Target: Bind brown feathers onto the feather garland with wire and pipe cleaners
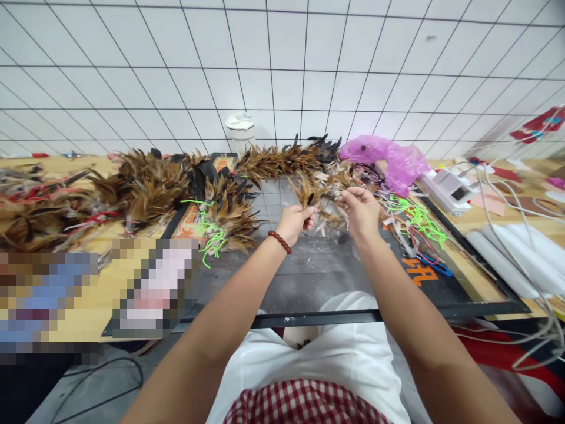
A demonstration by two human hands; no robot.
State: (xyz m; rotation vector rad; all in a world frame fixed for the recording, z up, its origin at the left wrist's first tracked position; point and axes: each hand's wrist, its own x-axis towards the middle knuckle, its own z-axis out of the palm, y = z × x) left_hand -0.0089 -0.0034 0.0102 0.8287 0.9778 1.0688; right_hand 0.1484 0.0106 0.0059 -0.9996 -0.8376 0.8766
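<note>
My left hand (295, 225), with a beaded bracelet (279, 242) at the wrist, is closed around a small bunch of brown feathers (303, 192) whose tips point up and away. To its right, my right hand (362, 213) is pinched at the edge of a loose pile of brown and pale fluffy feathers (338, 182). What its fingertips hold, if anything, is too small to tell. Both hands are above a dark, glossy framed board (282, 277). Behind them lies a long strip of brown feathers (278, 162).
Feather bundles (145, 176) and green cords (212, 235) lie at left. A pink plastic bag (386, 159), more green string (417, 218), blue-handled scissors (435, 266) and a white power adapter (452, 187) with cables are at right. A white lidded container (241, 131) stands by the tiled wall.
</note>
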